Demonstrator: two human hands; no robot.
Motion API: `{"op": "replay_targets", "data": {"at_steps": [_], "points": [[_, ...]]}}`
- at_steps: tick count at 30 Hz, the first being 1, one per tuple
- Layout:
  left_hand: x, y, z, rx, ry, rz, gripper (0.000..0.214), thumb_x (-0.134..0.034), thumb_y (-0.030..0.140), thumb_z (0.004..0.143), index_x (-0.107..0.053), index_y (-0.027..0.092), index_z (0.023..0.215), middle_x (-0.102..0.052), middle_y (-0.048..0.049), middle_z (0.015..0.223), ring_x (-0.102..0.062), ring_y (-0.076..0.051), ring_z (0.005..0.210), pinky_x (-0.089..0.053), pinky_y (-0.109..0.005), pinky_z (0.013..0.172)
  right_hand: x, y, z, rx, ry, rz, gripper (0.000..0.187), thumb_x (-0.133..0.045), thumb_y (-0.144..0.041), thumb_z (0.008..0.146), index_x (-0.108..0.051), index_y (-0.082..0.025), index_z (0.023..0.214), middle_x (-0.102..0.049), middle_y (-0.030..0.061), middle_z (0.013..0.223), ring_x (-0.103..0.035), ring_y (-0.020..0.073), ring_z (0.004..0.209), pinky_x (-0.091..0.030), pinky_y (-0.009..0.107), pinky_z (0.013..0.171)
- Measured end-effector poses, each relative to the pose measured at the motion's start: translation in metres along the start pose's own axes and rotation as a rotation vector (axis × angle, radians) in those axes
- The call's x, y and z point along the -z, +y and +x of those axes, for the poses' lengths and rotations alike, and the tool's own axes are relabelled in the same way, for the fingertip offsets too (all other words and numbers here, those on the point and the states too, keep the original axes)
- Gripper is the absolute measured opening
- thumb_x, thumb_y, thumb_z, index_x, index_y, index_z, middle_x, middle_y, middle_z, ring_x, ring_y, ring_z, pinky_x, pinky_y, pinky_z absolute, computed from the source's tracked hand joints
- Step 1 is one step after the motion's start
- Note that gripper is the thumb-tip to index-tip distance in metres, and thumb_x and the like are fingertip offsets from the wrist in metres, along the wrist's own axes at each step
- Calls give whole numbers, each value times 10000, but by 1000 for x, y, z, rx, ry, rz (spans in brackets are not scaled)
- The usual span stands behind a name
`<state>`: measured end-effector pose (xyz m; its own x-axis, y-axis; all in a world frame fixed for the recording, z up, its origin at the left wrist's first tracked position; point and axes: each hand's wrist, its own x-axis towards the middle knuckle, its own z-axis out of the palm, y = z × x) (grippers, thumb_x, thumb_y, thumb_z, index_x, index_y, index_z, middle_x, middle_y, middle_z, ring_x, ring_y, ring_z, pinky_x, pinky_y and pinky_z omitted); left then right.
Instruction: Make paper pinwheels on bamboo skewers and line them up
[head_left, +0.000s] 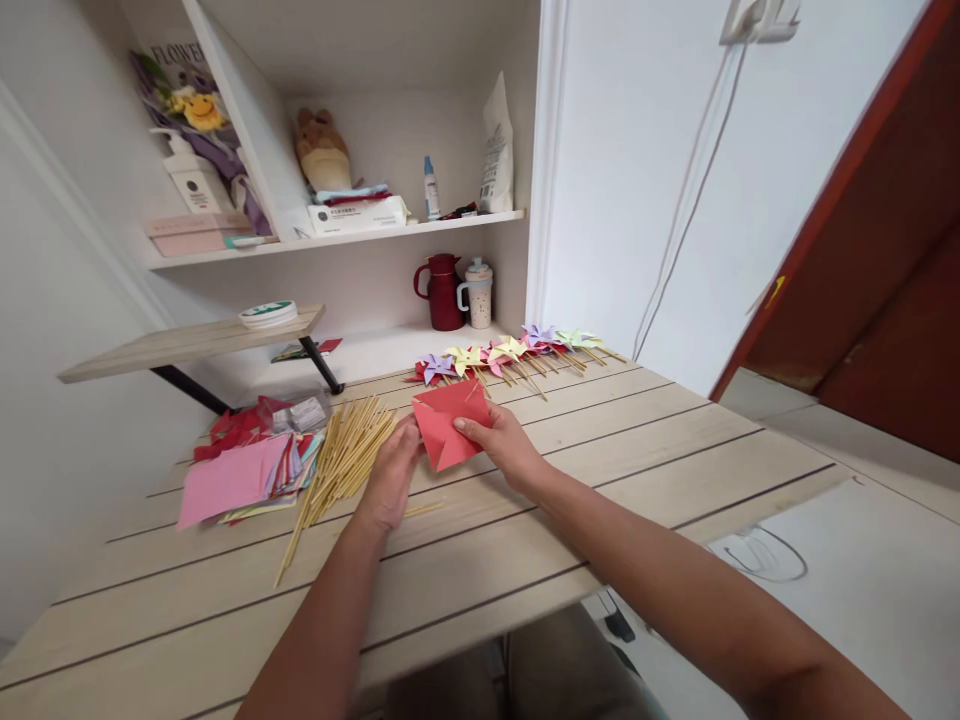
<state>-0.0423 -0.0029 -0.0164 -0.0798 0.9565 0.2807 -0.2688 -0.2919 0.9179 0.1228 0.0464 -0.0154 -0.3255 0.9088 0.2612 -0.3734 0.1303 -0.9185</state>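
Note:
A red square of paper (pixel 450 432), with slits running in from its corners, is held up over the middle of the table. My right hand (pixel 504 440) pinches its right side, thumb pressed on the front and fingers behind. At the left edge, my left hand (pixel 397 470) is curled against the same sheet; some of its fingertips are hidden behind it. A thin wooden stick (pixel 424 509) lies on the table just below the paper. To the left of my left hand is a pile of wooden sticks (pixel 345 450).
Stacked coloured paper squares (pixel 229 480) lie at the left, by red paper pieces and a clear plastic packet (pixel 304 412). Finished paper pinwheels (pixel 506 350) line the table's back. Behind stand a dark red jug (pixel 445 295), a cup (pixel 478 295) and a small raised shelf (pixel 195 345).

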Motion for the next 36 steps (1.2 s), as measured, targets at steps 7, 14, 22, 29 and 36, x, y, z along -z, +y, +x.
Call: {"op": "replay_targets", "data": {"at_steps": [7, 14, 22, 29, 36], "points": [[-13, 1, -11, 147, -7, -23, 396, -819, 447, 757, -759, 173, 1037, -782, -98, 972, -716, -275, 1001, -559, -387, 882, -4, 0, -8, -80, -104, -21, 372, -828, -431, 722, -725, -160, 956, -758, 40, 890, -663, 173, 760, -528, 320, 752], [-15, 8, -10, 123, 127, -150, 374, -849, 400, 730, -756, 130, 973, -785, -113, 936, -738, -264, 943, -588, -358, 837, -8, -12, -13, -94, -123, 11, 418, -750, -587, 775, -640, -192, 859, -699, -1, 699, -598, 130, 492, -516, 275, 511], [-16, 11, -12, 119, 159, -181, 423, -849, 393, 740, -749, 138, 1062, -777, -132, 1080, -730, -267, 1045, -589, -367, 908, 0, -7, -6, -139, 79, 45, 462, -596, -643, 876, -663, -186, 887, -712, 39, 699, -612, 139, 469, -528, 286, 522], [-16, 12, -8, 78, 230, -260, 339, -817, 336, 790, -745, 136, 1054, -766, -140, 1135, -689, -268, 1169, -544, -402, 1037, 0, -12, -6, -94, 54, 31, 434, -755, -584, 755, -674, -182, 896, -695, 11, 812, -613, 105, 478, -502, 273, 529], [-14, 12, -7, 110, 233, -305, 266, -772, 291, 832, -749, 126, 1040, -777, -141, 1094, -699, -269, 1155, -547, -414, 1046, -2, -8, -6, -46, 35, -17, 348, -801, -425, 697, -653, -194, 911, -656, -26, 722, -592, 116, 501, -485, 275, 525]]}}
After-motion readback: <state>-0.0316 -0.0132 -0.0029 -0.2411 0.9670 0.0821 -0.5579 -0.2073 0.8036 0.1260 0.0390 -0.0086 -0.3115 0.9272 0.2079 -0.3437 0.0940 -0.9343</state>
